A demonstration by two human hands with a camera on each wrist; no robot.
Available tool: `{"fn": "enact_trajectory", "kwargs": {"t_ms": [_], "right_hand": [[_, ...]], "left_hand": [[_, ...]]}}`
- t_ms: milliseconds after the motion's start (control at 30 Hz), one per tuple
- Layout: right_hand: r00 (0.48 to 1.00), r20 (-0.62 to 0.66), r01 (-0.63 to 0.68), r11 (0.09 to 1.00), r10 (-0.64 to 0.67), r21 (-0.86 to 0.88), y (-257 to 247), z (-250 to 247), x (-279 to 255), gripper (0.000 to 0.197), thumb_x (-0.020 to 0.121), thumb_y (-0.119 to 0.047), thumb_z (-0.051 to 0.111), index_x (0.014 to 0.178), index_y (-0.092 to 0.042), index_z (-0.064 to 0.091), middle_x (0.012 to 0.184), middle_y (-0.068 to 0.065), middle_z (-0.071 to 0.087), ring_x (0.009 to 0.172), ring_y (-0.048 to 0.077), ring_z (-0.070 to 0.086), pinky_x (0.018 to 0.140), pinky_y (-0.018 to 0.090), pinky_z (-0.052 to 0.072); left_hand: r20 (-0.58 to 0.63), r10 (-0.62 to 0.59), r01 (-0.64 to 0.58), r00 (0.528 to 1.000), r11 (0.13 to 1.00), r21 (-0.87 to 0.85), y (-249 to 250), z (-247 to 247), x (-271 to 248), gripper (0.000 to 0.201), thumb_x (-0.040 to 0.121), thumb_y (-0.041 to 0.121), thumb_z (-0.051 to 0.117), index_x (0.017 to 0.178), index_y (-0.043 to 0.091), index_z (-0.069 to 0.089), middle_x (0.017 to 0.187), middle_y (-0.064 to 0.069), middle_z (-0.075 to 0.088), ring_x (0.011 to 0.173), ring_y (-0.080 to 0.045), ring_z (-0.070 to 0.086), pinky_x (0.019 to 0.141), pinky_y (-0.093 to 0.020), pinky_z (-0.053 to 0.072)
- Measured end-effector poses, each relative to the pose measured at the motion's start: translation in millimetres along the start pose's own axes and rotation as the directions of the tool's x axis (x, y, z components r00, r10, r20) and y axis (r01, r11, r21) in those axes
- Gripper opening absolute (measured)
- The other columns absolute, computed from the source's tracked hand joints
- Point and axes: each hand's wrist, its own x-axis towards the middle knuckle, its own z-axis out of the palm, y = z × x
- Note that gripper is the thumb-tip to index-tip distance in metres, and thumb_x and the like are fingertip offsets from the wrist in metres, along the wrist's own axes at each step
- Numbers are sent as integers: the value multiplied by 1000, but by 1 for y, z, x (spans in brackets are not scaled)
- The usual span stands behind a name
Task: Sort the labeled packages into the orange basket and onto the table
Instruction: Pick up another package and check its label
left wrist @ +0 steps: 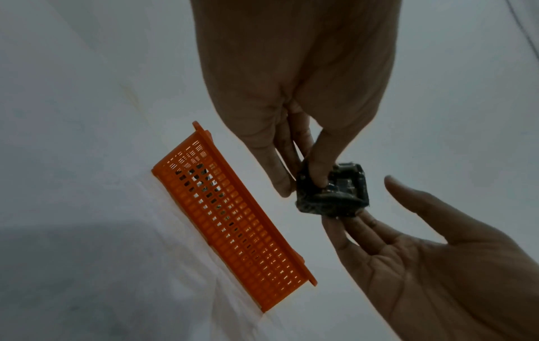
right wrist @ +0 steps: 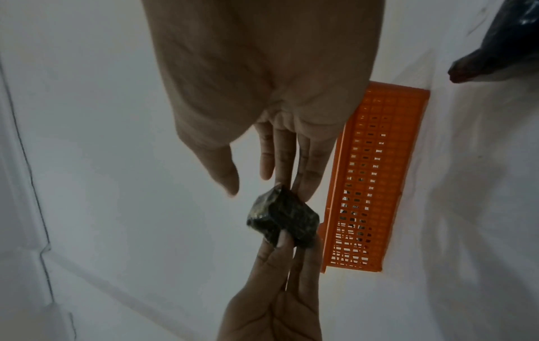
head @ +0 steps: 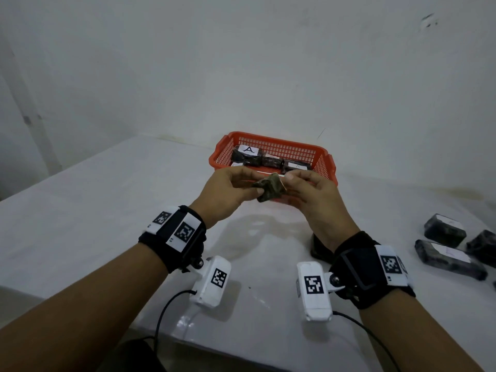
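Note:
A small dark wrapped package (head: 269,187) hangs in the air between my two hands, just in front of the orange basket (head: 268,138). My left hand (head: 252,189) pinches it between thumb and fingers (left wrist: 318,170). My right hand (head: 288,183) meets it from the other side with straight fingers (right wrist: 291,175) touching it and the thumb held apart. No label shows on the held package (right wrist: 281,216). Inside the basket lie dark packages, one labelled A (head: 248,154) and another with an A (head: 296,165).
Several dark packages (head: 448,257) lie on the white table (head: 107,210) at the right edge, and one more (head: 320,251) sits behind my right wrist. A white wall stands close behind the basket. The table's front edge runs below my forearms.

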Motion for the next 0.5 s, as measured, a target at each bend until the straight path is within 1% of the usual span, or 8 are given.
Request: {"fn": "enact_trajectory", "kwargs": {"t_ms": [33, 67, 133, 233, 300, 367, 433, 500], "right_hand": [[1000, -2, 6, 1000, -6, -26, 0, -1, 1, 24, 96, -8, 71, 116, 4, 69, 112, 18, 78, 104, 31, 77, 95, 44, 62], [1000, 0, 10, 997, -10, -78, 1, -2, 2, 23, 96, -7, 72, 116, 4, 70, 112, 18, 78, 105, 31, 77, 95, 44, 62], [1000, 2, -13, 992, 14, -127, 1, 0, 3, 21, 95, -8, 73, 114, -1, 71, 112, 16, 78, 106, 31, 76, 95, 42, 62], [987, 33, -157, 987, 159, -40, 3, 4, 2, 19, 98, -15, 71, 113, -4, 71, 114, 19, 77, 111, 37, 74, 99, 45, 60], [977, 69, -202, 979, 201, 9, 4, 4, 1, 19, 99, -12, 68, 114, 0, 72, 115, 22, 76, 113, 40, 72, 102, 46, 59], [985, 39, -166, 986, 165, 11, 3, 1, 0, 21, 98, -8, 67, 115, 4, 71, 114, 23, 76, 111, 39, 73, 97, 41, 61], [995, 3, -99, 993, 99, -64, 2, -3, 0, 20, 97, -9, 70, 113, 1, 74, 109, 19, 78, 108, 35, 75, 92, 35, 63], [997, 21, -68, 989, 72, -129, 1, -7, -1, 19, 96, -12, 73, 112, -3, 77, 106, 13, 80, 105, 29, 77, 94, 36, 62]], "left_hand": [[-9, 1, -1, 1000, 1000, 8, 0, 1, 1, 25, 86, -2, 78, 105, 13, 76, 104, -1, 80, 98, -13, 77, 92, -28, 60], [-11, 3, -3, 1000, 1000, 9, 0, 4, 0, 25, 85, -3, 78, 105, 12, 75, 104, -2, 80, 98, -13, 77, 92, -29, 61], [-15, 4, -5, 1000, 1000, -15, -3, 8, -1, 26, 85, -4, 78, 108, 6, 73, 106, -5, 79, 99, -15, 77, 90, -29, 62], [-23, 20, -21, 1000, 999, -46, -6, 13, -1, 27, 86, -6, 76, 111, 4, 71, 108, -3, 79, 101, -13, 76, 90, -26, 61], [-10, 47, -47, 999, 999, 9, -5, 15, -1, 28, 86, -5, 76, 112, 5, 71, 109, -2, 78, 102, -12, 75, 93, -28, 61], [36, 60, -61, 998, 998, 27, -2, 16, -1, 33, 84, -2, 79, 116, 7, 71, 111, -2, 78, 104, -12, 75, 94, -29, 61], [103, 31, -26, 994, 998, -54, 1, 15, -1, 40, 86, 6, 81, 124, 9, 69, 118, -3, 76, 108, -14, 74, 95, -29, 60], [150, 19, -7, 988, 997, -80, 2, 14, -2, 39, 92, 14, 76, 130, 10, 67, 121, -3, 75, 111, -14, 73, 94, -28, 60]]}}
